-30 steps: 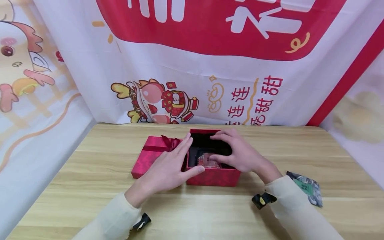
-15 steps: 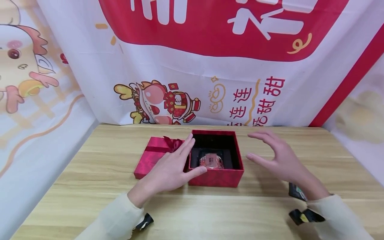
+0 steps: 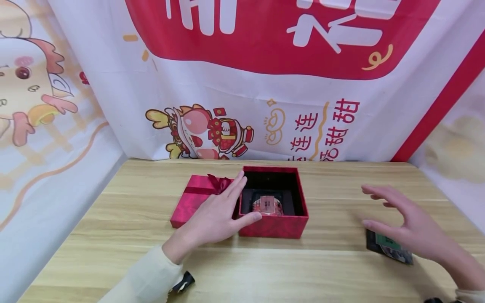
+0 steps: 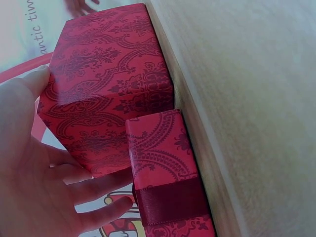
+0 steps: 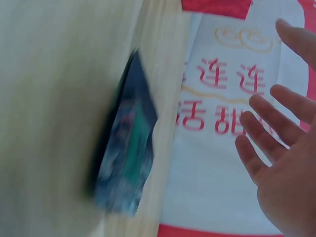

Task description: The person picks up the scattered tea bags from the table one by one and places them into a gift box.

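A red patterned gift box [image 3: 274, 227] stands on the wooden table with its top uncovered. Inside its black interior lies a small clear packet with a red label [image 3: 267, 204]. My left hand [image 3: 214, 215] rests at the box's left side, fingers extended, thumb by the front edge; in the left wrist view the thumb touches a corner of the box. Over on the right, my right hand [image 3: 414, 229] hovers above a dark packet with a green label [image 3: 392, 249], fingers loosely bent and holding nothing. The hand partly covers this packet in the head view.
Left of the box lies its red lid [image 3: 185, 210] with a dark ribbon and bow [image 3: 219, 183], partly behind my left hand. A printed cloth backdrop [image 3: 257, 97] hangs along the table's far edge, with more cloth at both sides.
My right hand has come out of the box with nothing in it and moved right, to above the green-labelled packet. The left hand stays at the box.
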`<control>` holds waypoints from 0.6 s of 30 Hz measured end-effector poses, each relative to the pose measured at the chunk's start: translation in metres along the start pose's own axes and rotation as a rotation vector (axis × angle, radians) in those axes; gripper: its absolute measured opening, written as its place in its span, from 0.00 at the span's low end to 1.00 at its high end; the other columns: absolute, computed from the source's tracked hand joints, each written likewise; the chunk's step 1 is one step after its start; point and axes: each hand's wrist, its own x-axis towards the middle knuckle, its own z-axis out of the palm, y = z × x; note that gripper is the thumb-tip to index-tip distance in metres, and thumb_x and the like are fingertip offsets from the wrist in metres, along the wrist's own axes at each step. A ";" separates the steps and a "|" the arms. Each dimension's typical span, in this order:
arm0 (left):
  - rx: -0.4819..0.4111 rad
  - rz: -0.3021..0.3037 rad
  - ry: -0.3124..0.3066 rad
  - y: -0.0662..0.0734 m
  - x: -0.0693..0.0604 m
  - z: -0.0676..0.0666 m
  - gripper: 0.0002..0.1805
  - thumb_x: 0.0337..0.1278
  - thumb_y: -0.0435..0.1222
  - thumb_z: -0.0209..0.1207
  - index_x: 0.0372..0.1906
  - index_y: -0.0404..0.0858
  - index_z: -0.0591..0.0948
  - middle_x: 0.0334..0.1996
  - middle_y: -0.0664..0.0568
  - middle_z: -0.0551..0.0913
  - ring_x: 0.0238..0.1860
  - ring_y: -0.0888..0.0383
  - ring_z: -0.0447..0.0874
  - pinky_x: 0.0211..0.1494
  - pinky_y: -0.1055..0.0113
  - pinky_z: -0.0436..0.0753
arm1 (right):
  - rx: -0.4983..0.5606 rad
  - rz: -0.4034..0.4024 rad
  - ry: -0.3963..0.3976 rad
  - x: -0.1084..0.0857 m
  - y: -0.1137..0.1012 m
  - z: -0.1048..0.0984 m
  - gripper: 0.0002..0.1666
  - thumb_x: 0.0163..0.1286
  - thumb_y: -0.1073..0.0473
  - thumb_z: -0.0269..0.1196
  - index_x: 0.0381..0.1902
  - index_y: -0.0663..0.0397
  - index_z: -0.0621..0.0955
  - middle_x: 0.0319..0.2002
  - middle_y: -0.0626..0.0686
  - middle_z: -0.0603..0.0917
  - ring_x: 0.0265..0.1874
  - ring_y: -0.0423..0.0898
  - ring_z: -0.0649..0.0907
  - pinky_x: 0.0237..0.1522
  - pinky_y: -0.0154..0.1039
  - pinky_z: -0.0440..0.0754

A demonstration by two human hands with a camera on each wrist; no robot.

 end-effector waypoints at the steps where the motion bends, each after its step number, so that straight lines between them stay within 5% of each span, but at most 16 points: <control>1: 0.000 0.001 0.001 0.000 0.000 0.000 0.59 0.62 0.77 0.54 0.88 0.51 0.51 0.88 0.67 0.42 0.33 0.60 0.81 0.44 0.63 0.80 | -0.007 0.009 -0.008 -0.004 0.004 -0.002 0.48 0.59 0.62 0.81 0.75 0.35 0.75 0.65 0.26 0.76 0.61 0.20 0.72 0.57 0.13 0.63; 7: -0.010 -0.004 -0.013 0.000 0.001 0.000 0.59 0.61 0.77 0.53 0.88 0.52 0.49 0.88 0.68 0.41 0.23 0.58 0.74 0.36 0.63 0.77 | -0.024 0.047 -0.051 -0.024 0.028 -0.014 0.52 0.58 0.61 0.81 0.78 0.36 0.71 0.67 0.23 0.73 0.62 0.17 0.69 0.58 0.13 0.59; 12: -0.012 -0.007 -0.007 0.000 0.000 0.001 0.58 0.63 0.74 0.56 0.88 0.52 0.50 0.88 0.68 0.42 0.31 0.56 0.81 0.43 0.61 0.81 | -0.060 0.039 -0.092 -0.037 0.048 -0.019 0.54 0.57 0.59 0.82 0.79 0.42 0.71 0.69 0.17 0.68 0.65 0.13 0.63 0.58 0.10 0.54; 18: -0.010 -0.010 0.000 0.001 0.000 0.000 0.57 0.64 0.73 0.57 0.88 0.51 0.51 0.88 0.67 0.43 0.37 0.56 0.84 0.46 0.61 0.82 | -0.112 0.109 -0.147 -0.051 0.066 -0.016 0.57 0.56 0.52 0.83 0.80 0.38 0.69 0.68 0.12 0.61 0.62 0.08 0.57 0.55 0.07 0.48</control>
